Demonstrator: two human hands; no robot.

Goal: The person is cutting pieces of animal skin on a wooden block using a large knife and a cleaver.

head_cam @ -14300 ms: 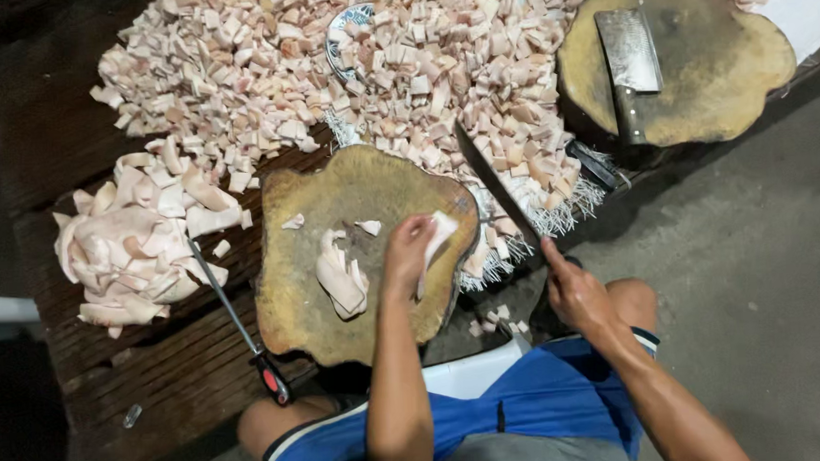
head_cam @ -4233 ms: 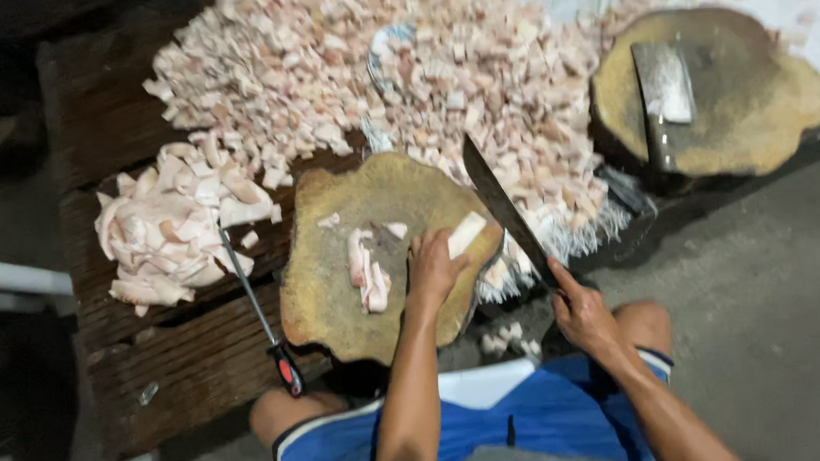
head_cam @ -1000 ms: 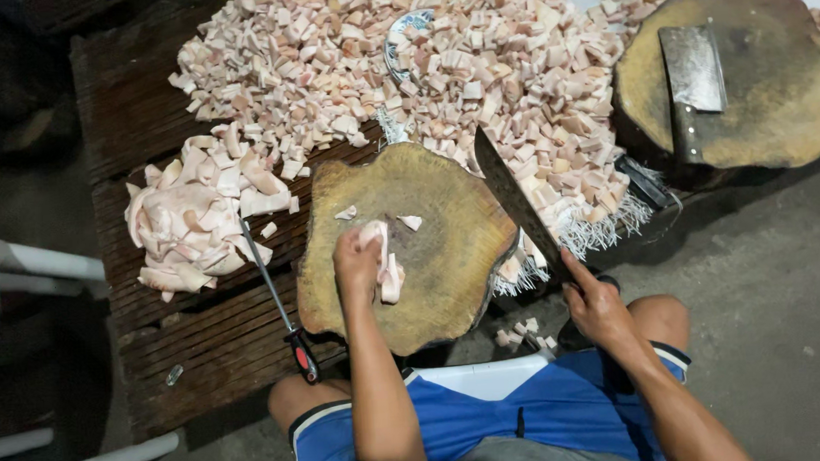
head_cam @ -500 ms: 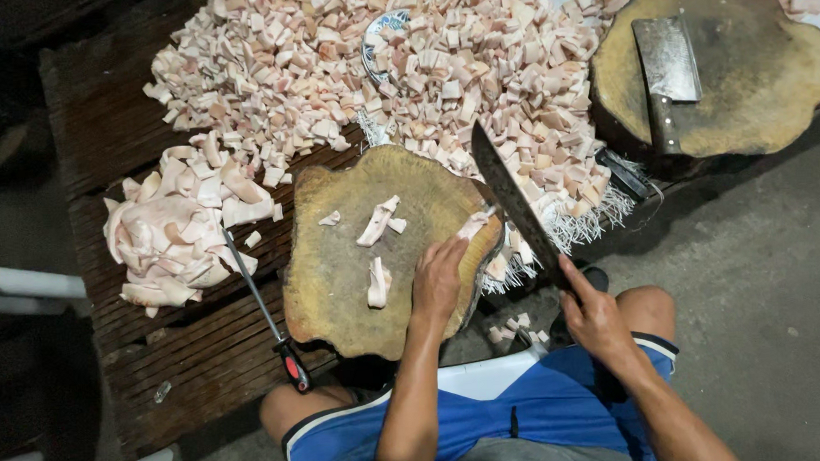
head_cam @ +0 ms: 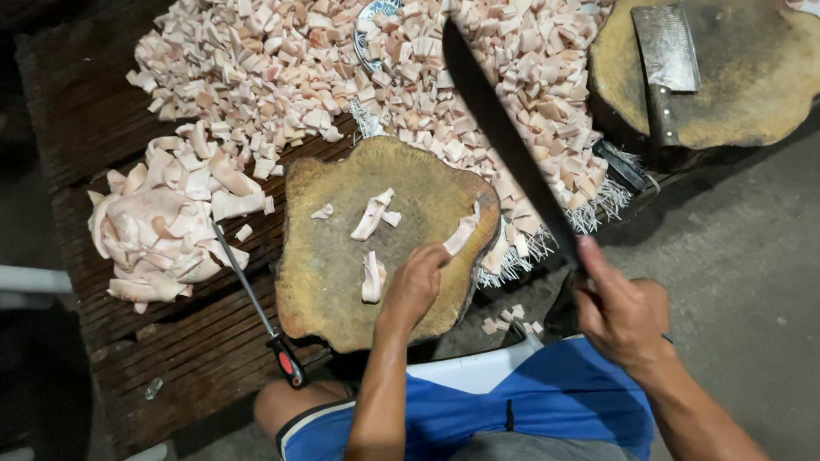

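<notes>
Cutting pork skin strips on the round chopping block [head_cam: 338,290], long knife [head_cam: 503,132] raised.

Left hand [head_cam: 413,286] on the block's near-right part, fingers [head_cam: 430,257] pinched shut on one pale strip [head_cam: 460,237] close to the block's right edge. Right hand [head_cam: 620,308] off the block's right side, fingers wrapped tight round the knife handle, blade lifted over the heap of cut pieces [head_cam: 345,56] beyond the block. Best done, by judgement: fingertips curled back from the cut line, strip flat, blade square across. Loose strips [head_cam: 372,214] mid-block; uncut pile [head_cam: 162,225] left of the block on the bench [head_cam: 174,364].
</notes>
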